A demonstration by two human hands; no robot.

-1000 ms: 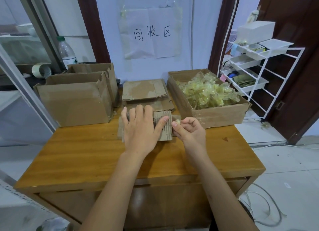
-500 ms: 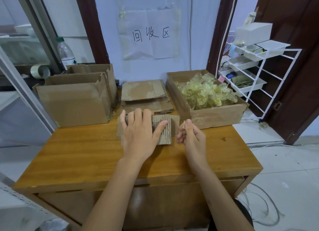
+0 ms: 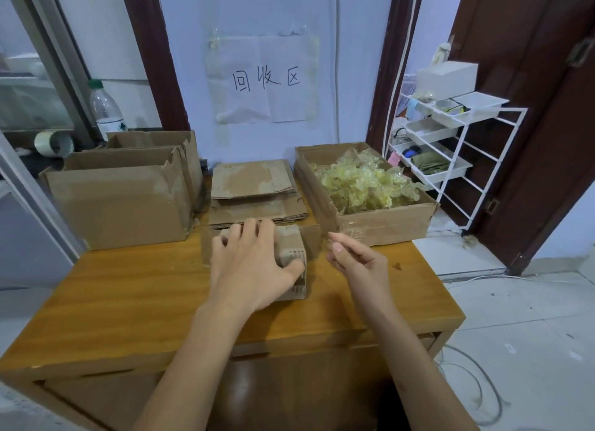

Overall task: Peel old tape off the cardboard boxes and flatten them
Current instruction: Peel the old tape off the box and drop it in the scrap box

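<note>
From the head view, the left hand lies spread over a small flattened cardboard box at the middle of the wooden table, fingers straight and pressing it down, thumb along its near-right edge. The right hand hovers just right of the box, fingers partly curled with the tips drawn together; whether it pinches a strip of clear tape I cannot tell, since nothing between the fingertips shows plainly.

Behind the small box sits a stack of flattened cardboard. To the right, an open box holds a heap of crumpled yellowish tape, clearly the discard bin. To the left stand two taller boxes, still upright and awaiting their turn.

To do this step well, I'd judge the left palm should keep firm, even weight on the cardboard so it doesn't lift as tape comes away, and the right hand should pull low and slowly along the surface, so the strip does not tear, then drop it in the tape box.
</note>
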